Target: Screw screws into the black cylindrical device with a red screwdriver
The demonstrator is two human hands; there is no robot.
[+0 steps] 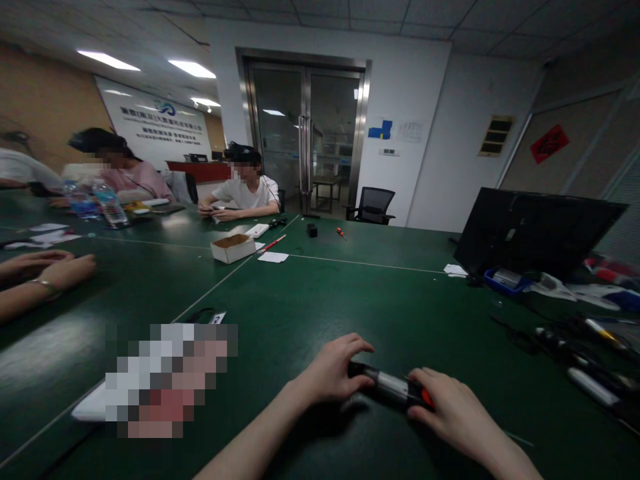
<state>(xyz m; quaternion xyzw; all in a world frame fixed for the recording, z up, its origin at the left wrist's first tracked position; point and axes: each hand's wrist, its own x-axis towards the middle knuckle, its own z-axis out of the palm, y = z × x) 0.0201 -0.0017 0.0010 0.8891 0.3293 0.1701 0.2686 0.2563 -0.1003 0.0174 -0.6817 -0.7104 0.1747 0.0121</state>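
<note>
Both my hands rest on the green table [350, 293] near its front edge and hold one small cylindrical tool [389, 385], black and silver with an orange part at its right end. My left hand [334, 370] is curled over the tool's left, black end. My right hand [447, 407] wraps round the right end, where the orange part shows by my thumb. The tool lies roughly level, just above or on the table top.
A blurred flat object [160, 380] lies left of my hands. A white box [233, 247], papers and a red screwdriver [341, 232] sit farther back. A dark monitor [530, 230] and several tools [575, 353] are at right. Other people sit at the left and far side.
</note>
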